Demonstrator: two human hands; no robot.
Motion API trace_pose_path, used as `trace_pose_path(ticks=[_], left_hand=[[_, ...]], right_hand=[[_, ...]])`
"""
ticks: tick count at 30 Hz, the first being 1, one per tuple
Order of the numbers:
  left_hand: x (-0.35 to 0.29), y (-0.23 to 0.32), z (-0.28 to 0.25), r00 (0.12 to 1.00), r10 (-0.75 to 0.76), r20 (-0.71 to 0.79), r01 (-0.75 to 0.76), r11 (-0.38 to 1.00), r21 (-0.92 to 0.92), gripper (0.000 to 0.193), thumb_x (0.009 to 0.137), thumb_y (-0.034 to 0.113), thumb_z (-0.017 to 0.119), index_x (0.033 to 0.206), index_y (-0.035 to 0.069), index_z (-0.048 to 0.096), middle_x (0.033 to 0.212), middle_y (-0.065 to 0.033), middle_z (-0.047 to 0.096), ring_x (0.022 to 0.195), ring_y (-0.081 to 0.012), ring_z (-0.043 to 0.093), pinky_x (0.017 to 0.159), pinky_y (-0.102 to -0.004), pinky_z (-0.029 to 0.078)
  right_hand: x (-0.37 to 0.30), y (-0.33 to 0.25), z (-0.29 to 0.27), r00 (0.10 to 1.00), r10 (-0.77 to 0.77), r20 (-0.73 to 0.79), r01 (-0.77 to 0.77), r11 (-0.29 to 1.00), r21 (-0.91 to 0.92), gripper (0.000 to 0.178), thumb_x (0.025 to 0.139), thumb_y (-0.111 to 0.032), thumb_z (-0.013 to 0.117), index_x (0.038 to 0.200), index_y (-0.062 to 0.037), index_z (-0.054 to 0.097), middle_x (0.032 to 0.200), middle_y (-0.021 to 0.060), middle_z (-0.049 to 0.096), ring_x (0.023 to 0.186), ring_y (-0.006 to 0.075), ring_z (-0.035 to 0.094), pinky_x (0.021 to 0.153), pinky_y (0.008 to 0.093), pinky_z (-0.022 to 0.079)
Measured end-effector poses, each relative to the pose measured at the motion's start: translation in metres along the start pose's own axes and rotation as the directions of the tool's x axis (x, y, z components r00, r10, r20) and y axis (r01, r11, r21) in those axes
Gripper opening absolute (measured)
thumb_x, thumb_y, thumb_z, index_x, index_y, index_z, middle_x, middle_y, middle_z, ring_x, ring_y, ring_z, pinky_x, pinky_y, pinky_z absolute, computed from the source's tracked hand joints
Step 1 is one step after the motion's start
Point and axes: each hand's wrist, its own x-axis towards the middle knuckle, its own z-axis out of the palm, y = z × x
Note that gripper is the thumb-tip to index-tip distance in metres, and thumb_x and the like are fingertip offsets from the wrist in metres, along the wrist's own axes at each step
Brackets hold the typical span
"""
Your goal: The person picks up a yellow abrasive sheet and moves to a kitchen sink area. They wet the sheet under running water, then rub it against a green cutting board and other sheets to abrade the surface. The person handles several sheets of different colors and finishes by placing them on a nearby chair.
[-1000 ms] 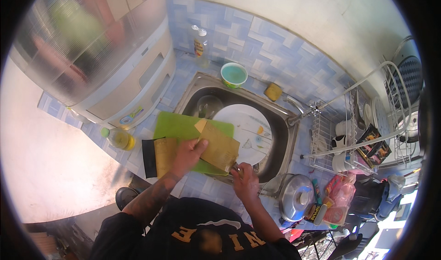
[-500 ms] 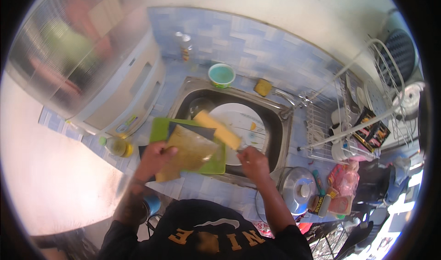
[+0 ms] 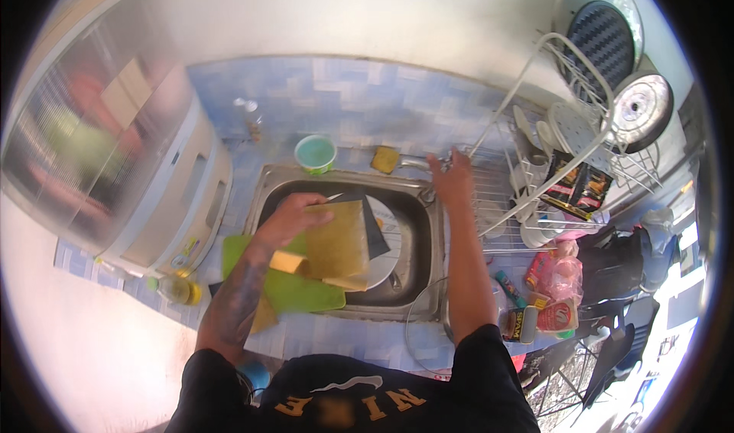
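Note:
In my left hand (image 3: 294, 217), thumb and fingers pinch a flat yellow-brown sheet (image 3: 336, 238) above the sink's left side. A dark grey flat piece (image 3: 375, 230) shows behind the sheet; whether I hold it too is unclear. Beneath my left wrist, a bright green flat board (image 3: 306, 294) overlaps the sink's near left edge, and a pale yellow slab (image 3: 289, 262) lies on it, partly hidden. My right hand (image 3: 453, 179) reaches to the faucet (image 3: 417, 163) at the back right, its fingers around the tap handle. A large white plate (image 3: 386, 261) lies in the sink.
Behind the steel sink (image 3: 359, 309) are a teal tub (image 3: 316, 154) and a yellow sponge (image 3: 385, 159). On the right stands a white wire dish rack (image 3: 497, 238). A bottle of yellow liquid (image 3: 177, 290) sits at left, beside a plastic cabinet (image 3: 172, 204). Cans and packets lie front right.
My right hand has let go of the pale yellow slab and moved up to the faucet. My left hand has carried the sheet over the sink. The view has shifted rightward.

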Motion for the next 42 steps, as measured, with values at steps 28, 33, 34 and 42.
trace_pose_path(ticks=[28,33,34,42], left_hand=[[0.186,-0.055,0.046,0.999,0.023,-0.027,-0.035,0.778,-0.627,0.043,0.099,0.023,0.070,0.134,0.001,0.060,0.125,-0.0090,0.066,0.113,-0.0193,0.063,0.097,-0.0379,0.052],[0.178,-0.054,0.048,0.993,-0.102,-0.051,0.083,0.953,-0.292,0.041,0.098,0.024,0.072,0.129,0.000,0.061,0.122,-0.0084,0.066,0.107,-0.0180,0.064,0.095,-0.0373,0.053],[0.176,-0.054,0.048,0.986,-0.105,-0.127,0.071,0.966,-0.248,0.041,0.098,0.023,0.072,0.129,0.000,0.062,0.120,-0.0083,0.067,0.106,-0.0180,0.065,0.093,-0.0365,0.053],[0.168,-0.035,0.068,0.954,0.175,-0.242,-0.196,0.979,-0.064,0.044,0.099,0.028,0.071,0.133,0.003,0.059,0.111,-0.0064,0.069,0.101,-0.0164,0.065,0.090,-0.0334,0.054]], right_hand=[[-0.051,-0.028,0.118,0.734,0.230,0.640,-0.594,0.674,0.439,0.057,0.088,-0.048,0.076,0.109,0.0050,0.072,0.096,0.0241,0.074,0.093,0.0381,0.073,0.080,0.0466,0.055],[-0.053,0.009,0.141,0.843,0.223,0.489,-0.422,0.839,0.343,0.045,0.092,-0.038,0.071,0.098,0.0066,0.071,0.086,0.0269,0.072,0.084,0.0406,0.072,0.075,0.0488,0.053],[-0.058,0.004,0.146,0.873,0.255,0.416,-0.415,0.836,0.358,0.042,0.091,-0.035,0.071,0.095,0.0071,0.070,0.085,0.0266,0.071,0.081,0.0368,0.071,0.072,0.0474,0.052],[-0.062,-0.009,0.136,0.833,0.395,0.388,-0.543,0.720,0.432,0.041,0.090,-0.032,0.071,0.093,0.0083,0.068,0.083,0.0233,0.071,0.075,0.0313,0.068,0.071,0.0457,0.052]])
